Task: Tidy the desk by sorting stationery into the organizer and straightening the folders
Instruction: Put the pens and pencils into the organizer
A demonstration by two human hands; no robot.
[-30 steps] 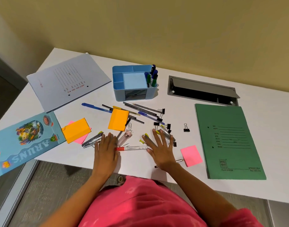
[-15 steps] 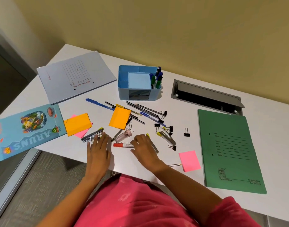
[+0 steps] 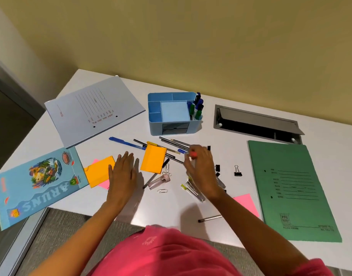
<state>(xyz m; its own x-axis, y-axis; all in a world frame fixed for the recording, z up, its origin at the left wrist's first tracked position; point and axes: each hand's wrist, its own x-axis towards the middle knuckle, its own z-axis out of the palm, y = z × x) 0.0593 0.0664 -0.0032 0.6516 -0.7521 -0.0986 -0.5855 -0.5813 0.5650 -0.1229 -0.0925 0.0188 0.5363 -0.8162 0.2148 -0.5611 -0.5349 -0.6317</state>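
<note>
The right hand (image 3: 200,168) is pinched around a red-capped marker (image 3: 193,155), lifted off the worktop (image 3: 221,150) just near of the blue organizer (image 3: 174,114). It's blurry, so the exact grip isn't clear. The marker looks light, stiff and smooth plastic, so she'd best hold it mid-barrel and drop it in cap-up beside the other markers (image 3: 197,106). The left hand (image 3: 123,174) is spread flat and empty, palm down by the orange sticky notes (image 3: 98,172).

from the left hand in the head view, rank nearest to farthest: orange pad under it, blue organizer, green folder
1. Orange pad, touching the left hand, on its left.
2. Blue organizer, toward the wall, up and right.
3. Green folder, far right, past the right hand.
</note>
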